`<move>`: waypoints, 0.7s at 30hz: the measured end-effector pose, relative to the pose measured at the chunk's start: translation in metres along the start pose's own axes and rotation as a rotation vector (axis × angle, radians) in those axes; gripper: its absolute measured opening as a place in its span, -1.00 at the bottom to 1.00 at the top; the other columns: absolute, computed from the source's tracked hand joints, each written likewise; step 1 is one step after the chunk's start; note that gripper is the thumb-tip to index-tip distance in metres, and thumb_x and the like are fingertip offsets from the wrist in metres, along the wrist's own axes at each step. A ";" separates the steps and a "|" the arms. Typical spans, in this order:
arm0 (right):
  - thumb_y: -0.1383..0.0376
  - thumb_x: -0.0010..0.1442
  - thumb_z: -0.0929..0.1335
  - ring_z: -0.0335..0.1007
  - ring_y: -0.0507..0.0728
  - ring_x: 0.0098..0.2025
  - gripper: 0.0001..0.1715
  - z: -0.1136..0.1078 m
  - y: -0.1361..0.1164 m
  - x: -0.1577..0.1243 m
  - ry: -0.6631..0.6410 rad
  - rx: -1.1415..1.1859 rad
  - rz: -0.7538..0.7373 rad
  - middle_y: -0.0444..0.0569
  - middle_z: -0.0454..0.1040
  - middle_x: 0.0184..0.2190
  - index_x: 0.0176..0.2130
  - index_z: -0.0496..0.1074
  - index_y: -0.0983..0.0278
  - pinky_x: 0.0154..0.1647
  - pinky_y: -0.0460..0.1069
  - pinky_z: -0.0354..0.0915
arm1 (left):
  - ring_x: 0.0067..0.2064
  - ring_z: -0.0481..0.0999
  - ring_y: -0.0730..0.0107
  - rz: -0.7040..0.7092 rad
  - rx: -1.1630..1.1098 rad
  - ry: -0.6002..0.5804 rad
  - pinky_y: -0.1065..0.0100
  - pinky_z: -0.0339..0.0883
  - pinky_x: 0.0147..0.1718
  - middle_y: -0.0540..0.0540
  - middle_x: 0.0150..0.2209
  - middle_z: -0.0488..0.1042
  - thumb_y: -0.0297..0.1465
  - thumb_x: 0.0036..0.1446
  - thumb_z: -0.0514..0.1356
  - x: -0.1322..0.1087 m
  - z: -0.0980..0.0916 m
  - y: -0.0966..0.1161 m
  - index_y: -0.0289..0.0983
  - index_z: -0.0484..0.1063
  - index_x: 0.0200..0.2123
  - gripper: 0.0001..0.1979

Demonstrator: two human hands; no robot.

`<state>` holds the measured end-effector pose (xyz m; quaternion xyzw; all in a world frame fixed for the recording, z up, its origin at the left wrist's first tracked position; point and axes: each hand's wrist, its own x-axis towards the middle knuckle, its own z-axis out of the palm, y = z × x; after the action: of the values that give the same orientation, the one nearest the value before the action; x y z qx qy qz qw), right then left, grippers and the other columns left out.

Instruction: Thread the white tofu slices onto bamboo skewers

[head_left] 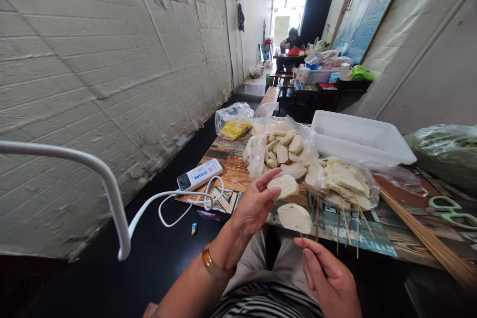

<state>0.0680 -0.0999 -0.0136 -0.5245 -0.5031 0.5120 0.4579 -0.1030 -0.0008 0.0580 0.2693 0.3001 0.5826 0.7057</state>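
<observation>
My left hand (253,203) pinches a pale, bread-like slice (286,187) between thumb and fingers, above the near edge of the table. Just below it, another pale slice (295,218) sits on the tip of a thin wooden skewer (302,237). My right hand (328,276) grips that skewer under the slice; most of its length is hidden by the fingers. Beyond my left hand lies an open plastic bag of loose pale pieces (282,151). To its right, a pile of skewered slices (346,181) rests on plastic, several sticks pointing toward me.
A bundle of bare skewers (421,231) and green-handled scissors (447,211) lie at right. Behind stands a white plastic tub (363,136). At left are a power bank (200,175) with a white cable and a bag of yellow items (234,129). A person (293,39) sits far back.
</observation>
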 end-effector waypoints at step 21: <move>0.04 0.24 0.36 0.09 -0.04 -0.68 -0.55 0.000 0.007 -0.001 -0.025 0.139 0.063 -0.26 0.20 -0.73 -0.08 0.55 0.31 -0.66 -0.14 0.05 | -0.15 0.53 0.36 0.012 0.048 0.025 0.40 0.32 -0.10 -0.16 -0.12 0.58 -0.49 -0.25 0.47 -0.005 0.007 -0.003 -0.30 0.54 -0.06 -0.44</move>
<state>0.0687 -0.1017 -0.0201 -0.5007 -0.4553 0.5663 0.4704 -0.0964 -0.0061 0.0616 0.2808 0.3213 0.5829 0.6915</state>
